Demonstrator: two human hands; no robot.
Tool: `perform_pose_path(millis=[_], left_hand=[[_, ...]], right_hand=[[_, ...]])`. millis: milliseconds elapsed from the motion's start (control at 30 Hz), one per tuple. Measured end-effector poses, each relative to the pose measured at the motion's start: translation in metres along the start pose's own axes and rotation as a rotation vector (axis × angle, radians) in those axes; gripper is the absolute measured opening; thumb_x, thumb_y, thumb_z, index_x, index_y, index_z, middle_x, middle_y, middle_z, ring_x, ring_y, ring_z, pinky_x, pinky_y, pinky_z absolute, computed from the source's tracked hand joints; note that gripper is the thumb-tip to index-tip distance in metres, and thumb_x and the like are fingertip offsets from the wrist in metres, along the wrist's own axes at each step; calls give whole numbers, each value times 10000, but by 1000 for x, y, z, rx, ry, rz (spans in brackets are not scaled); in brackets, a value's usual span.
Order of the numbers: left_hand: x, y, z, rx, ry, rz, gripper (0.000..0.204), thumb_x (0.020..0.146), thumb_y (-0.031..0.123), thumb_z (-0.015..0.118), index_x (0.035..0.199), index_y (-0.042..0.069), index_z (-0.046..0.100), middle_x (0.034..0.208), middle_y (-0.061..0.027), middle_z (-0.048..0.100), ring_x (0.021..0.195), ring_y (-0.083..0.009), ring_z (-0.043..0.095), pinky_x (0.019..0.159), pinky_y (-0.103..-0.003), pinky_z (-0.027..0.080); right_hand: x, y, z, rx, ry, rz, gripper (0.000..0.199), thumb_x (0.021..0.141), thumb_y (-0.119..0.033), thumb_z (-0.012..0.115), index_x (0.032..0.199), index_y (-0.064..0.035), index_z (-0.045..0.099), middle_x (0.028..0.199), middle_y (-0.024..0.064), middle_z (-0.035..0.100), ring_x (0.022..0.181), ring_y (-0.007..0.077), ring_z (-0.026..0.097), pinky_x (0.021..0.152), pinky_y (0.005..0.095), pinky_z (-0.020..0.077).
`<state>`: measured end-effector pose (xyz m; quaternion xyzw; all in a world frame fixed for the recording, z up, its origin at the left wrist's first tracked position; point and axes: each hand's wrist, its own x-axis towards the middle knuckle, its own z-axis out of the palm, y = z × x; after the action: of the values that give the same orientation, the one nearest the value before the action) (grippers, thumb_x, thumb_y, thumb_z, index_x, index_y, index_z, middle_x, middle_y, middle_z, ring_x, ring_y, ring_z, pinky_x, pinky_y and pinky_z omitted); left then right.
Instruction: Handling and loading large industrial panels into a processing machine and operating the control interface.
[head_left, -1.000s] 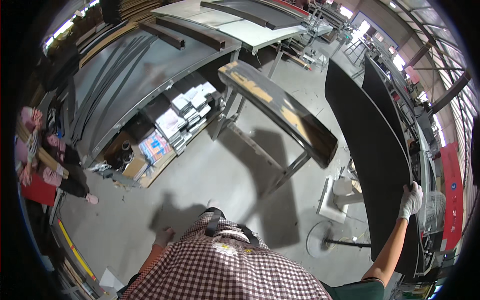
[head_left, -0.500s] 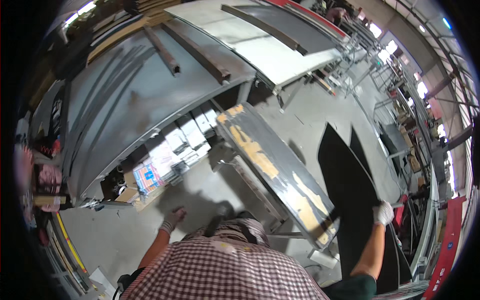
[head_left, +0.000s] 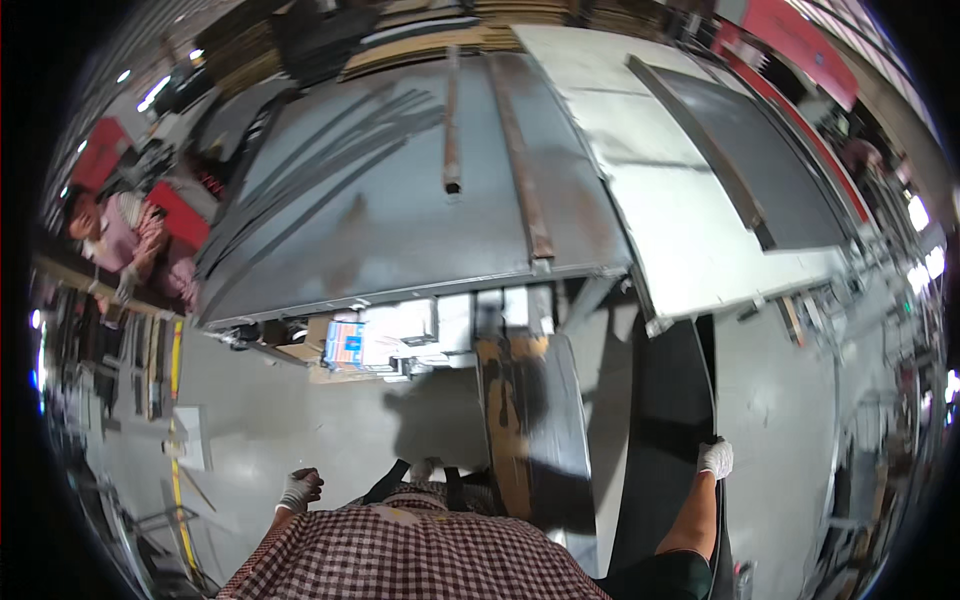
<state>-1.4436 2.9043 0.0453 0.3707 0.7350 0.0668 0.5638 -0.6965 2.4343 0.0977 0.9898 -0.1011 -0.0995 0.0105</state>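
Observation:
My right hand (head_left: 715, 457), in a white glove, is closed on the right edge of a long black sheet (head_left: 655, 490). The sheet stretches away from me on the right, its far end by the corner of the pale tabletop. A second dark edge shows along its right side. My left hand (head_left: 300, 488) hangs low on the left, gloved with bare fingertips. Its fingers are curled, with nothing visible in them. Between my body and the black sheet stands a narrow bench (head_left: 555, 400) with a grey top and worn yellowish patches.
A large table with a grey metal top (head_left: 400, 220) lies ahead, bearing two rusty bars (head_left: 515, 150). To its right is a white-topped table (head_left: 650, 210) with a dark sheet and bar. Boxes (head_left: 400, 325) sit underneath. Another person (head_left: 125, 230) is at the far left.
My view has turned left, so the tables have shifted right in the picture. The black sheet now lies closer alongside the bench, still in my right hand. A person has come into view at left.

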Motion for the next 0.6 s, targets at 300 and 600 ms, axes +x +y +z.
perform_pose_path(millis=[300,600], left_hand=[[-10,-97,-17,-592,-261,-49,224,898,56,592,1111,1,634,835,-143,677,584,-166,556,498,-309,443],[26,-152,-50,-378,-185,146,241,914,115,580,1099,-17,659,851,-103,708,635,-169,613,576,-315,518]], right_hand=[[52,-170,3,163,248,-400,444,795,-245,716,1210,-138,603,1188,123,577,1155,315,519,939,433,471],[-67,-130,80,446,133,-362,366,764,-175,704,1099,-32,671,1031,182,675,978,321,645,857,406,509]])
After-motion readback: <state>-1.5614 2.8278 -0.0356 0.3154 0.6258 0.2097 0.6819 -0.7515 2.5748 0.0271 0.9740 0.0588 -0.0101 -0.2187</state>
